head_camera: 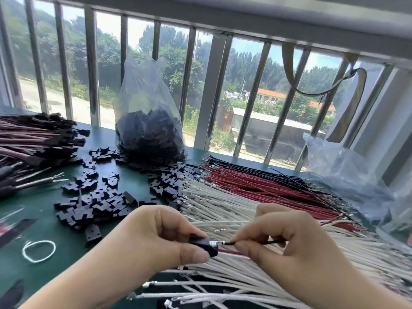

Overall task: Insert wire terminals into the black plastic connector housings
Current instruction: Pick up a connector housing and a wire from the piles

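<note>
**Black wire lined up at the housing**

Our left hand (153,237) pinches a black connector housing (204,245), open end facing right, to steady it. Our right hand (287,239) pinches the black wire (252,242) close behind its metal terminal (215,243) for aim (a red wire (229,252) seems already seated). Loose housings (93,204) wait far left, near at hand.

A dark green desk (66,248) carries loose black connector housings (93,204) scattered across its middle, with a clear plastic bag of more housings (149,130) standing behind them at the far edge. At the left lies a stack of finished harnesses (33,141), and near the front left a white loop of string (39,250). To the right, white wires (245,208), red wires (256,184) and black wires (256,168) lie in side-by-side rows, their far ends running beneath a crumpled clear bag (347,175).
</note>
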A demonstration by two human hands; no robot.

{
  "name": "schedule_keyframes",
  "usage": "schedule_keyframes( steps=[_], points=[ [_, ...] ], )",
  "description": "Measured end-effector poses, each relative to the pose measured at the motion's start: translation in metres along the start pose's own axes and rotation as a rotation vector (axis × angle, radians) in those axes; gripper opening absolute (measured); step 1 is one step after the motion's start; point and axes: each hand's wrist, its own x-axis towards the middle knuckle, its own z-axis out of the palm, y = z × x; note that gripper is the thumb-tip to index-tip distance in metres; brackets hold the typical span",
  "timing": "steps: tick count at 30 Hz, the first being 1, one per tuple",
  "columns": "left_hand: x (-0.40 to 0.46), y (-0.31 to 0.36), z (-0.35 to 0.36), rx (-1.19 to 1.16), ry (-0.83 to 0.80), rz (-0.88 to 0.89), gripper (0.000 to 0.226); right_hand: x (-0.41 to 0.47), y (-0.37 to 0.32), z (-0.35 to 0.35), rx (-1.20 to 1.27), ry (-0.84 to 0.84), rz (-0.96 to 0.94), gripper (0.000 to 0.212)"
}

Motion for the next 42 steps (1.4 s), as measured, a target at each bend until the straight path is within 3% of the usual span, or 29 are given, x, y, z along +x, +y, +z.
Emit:
schedule_keyframes(
  steps=[6, 11, 15, 20, 25, 34, 38, 42],
  points=[
    [-0.002, -0.002, -0.002, -0.1, -0.032, -0.007, 0.063, -0.004, 0.002, 0.004, 0.023, 0.088, -0.127, 0.016],
    [-0.001, -0.003, 0.007, -0.076, -0.056, -0.033, 0.039, -0.001, 0.003, 0.013, 0.009, 0.028, -0.076, 0.013],
    [0.0, -0.004, 0.008, -0.103, -0.007, -0.041, 0.035, 0.002, 0.004, 0.013, 0.003, 0.034, -0.041, 0.01],
    [-0.001, -0.002, 0.008, -0.096, 0.052, 0.008, 0.031, 0.005, 0.004, 0.003, 0.015, -0.132, 0.088, 0.013],
    [-0.001, -0.003, 0.01, -0.079, 0.063, -0.006, 0.026, 0.003, 0.008, 0.009, -0.025, -0.023, 0.038, 0.013],
    [0.003, -0.008, 0.009, -0.083, 0.061, 0.004, 0.02, 0.006, 0.012, 0.009, -0.044, -0.014, 0.014, 0.01],
    [0.004, -0.005, -0.005, -0.262, 0.121, -0.024, 0.018, 0.008, 0.014, -0.022, 0.032, -0.35, 0.199, 0.04],
    [-0.005, 0.007, -0.019, -0.417, 0.264, 0.081, 0.009, 0.009, 0.016, -0.078, -0.121, -0.335, 0.196, 0.053]
  ],
)
